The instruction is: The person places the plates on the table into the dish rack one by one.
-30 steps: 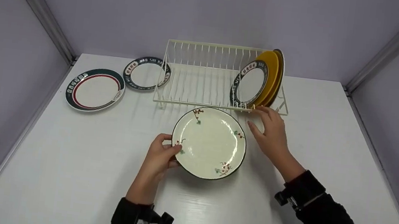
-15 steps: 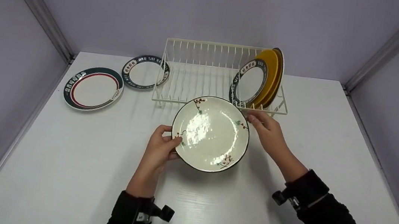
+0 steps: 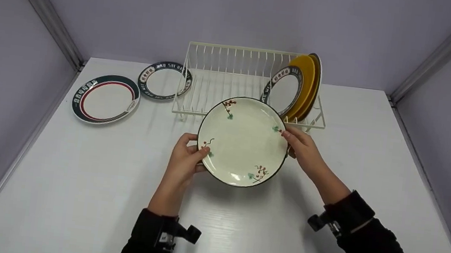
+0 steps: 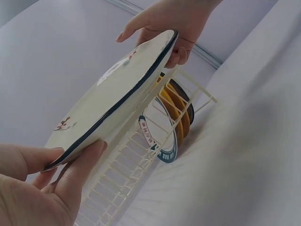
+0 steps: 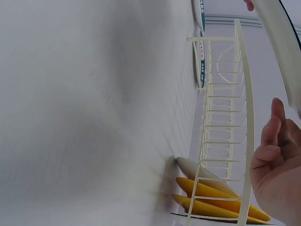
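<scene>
Head view: we see left hand (image 3: 186, 156) and right hand (image 3: 303, 148) gripping plate (image 3: 243, 141) by opposite rims, above table (image 3: 75, 177); left wrist view alone shows it clear of rack (image 4: 136, 160).

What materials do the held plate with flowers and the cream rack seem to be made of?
The plate looks like glazed ceramic: a glossy cream face, painted sprigs, a dark rim. The rack seems to be coated metal wire: thin, straight, evenly cream bars; plastic cannot be ruled out.
</scene>
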